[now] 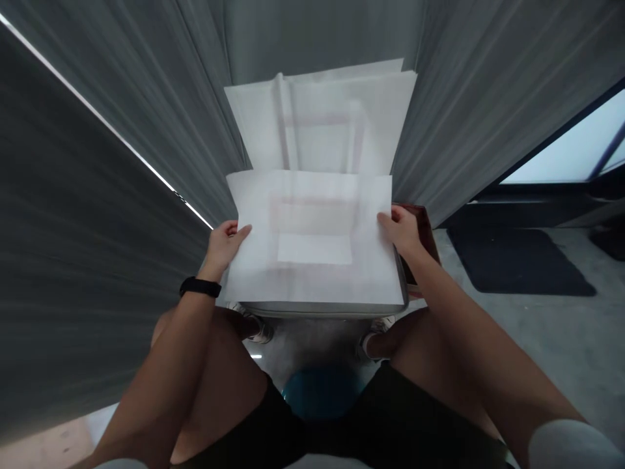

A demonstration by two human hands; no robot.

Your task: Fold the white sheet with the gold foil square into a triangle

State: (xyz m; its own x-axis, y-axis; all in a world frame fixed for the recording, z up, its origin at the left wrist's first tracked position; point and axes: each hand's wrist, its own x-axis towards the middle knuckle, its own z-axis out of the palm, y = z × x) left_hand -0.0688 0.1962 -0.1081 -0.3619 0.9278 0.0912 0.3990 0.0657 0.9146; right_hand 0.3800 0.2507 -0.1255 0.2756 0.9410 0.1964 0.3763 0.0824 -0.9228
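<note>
Both of my hands pinch a wide white paper sheet by its sides, over a small table [322,310]. The sheet [312,280] bears faint rectangular outlines and a brighter white rectangle at its centre. At its left edge my left hand [227,244] has the thumb on top and the fingers behind. My right hand [400,228] grips the right edge in the same way. Beyond the held sheet lie more white sheets [322,130], overlapping, with a raised crease at the left and faint frame-like marks.
Grey curtains [488,78] hang on both sides. A reddish-brown box-like object [426,238] stands at the table's right. On the floor at the right lies a dark mat [520,260]. My legs flank a blue seat [322,391] below.
</note>
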